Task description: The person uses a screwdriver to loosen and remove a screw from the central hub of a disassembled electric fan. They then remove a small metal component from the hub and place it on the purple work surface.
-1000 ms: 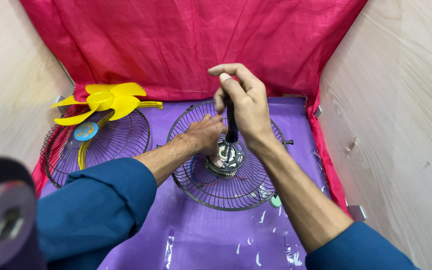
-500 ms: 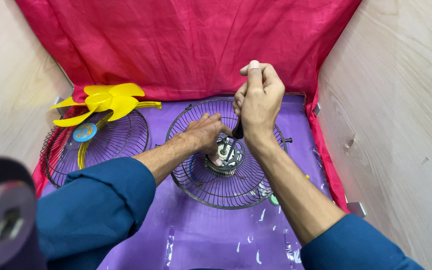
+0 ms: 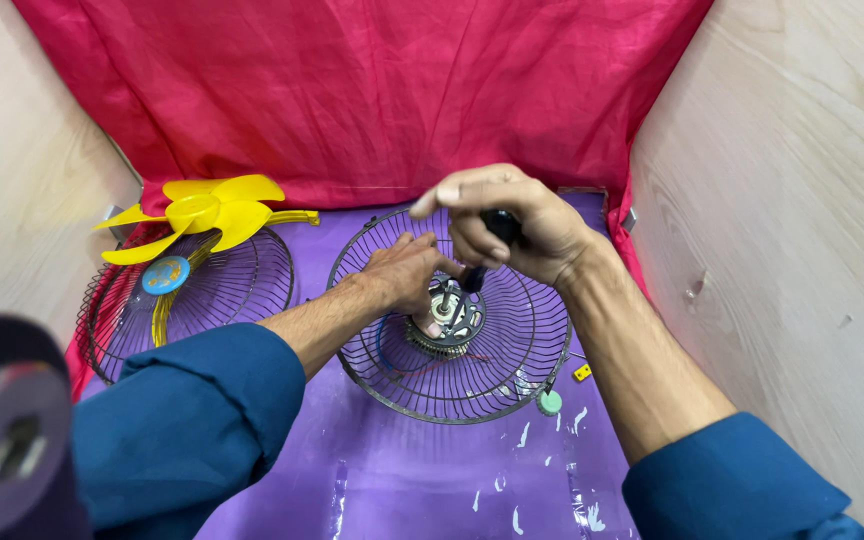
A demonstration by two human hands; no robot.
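Observation:
A round dark wire fan guard (image 3: 512, 375) lies on the purple sheet, with a grey metal fan motor (image 3: 450, 318) at its centre. My left hand (image 3: 404, 272) rests on the motor's left side and steadies it. My right hand (image 3: 512, 225) is closed around the black handle of a screwdriver (image 3: 480, 262), whose shaft points down into the motor's top.
A second wire guard (image 3: 202, 300) lies at the left with a yellow fan blade (image 3: 207, 212) on its far rim. A small green cap (image 3: 549, 402) and a yellow bit (image 3: 582, 372) lie by the near guard's right edge. Red cloth (image 3: 352, 90) hangs behind; wooden walls close both sides. A blurred dark object (image 3: 7, 440) fills the lower left corner.
My right hand has dropped and turned on the screwdriver handle, its fingers shifting round it. My left hand has stayed on the motor.

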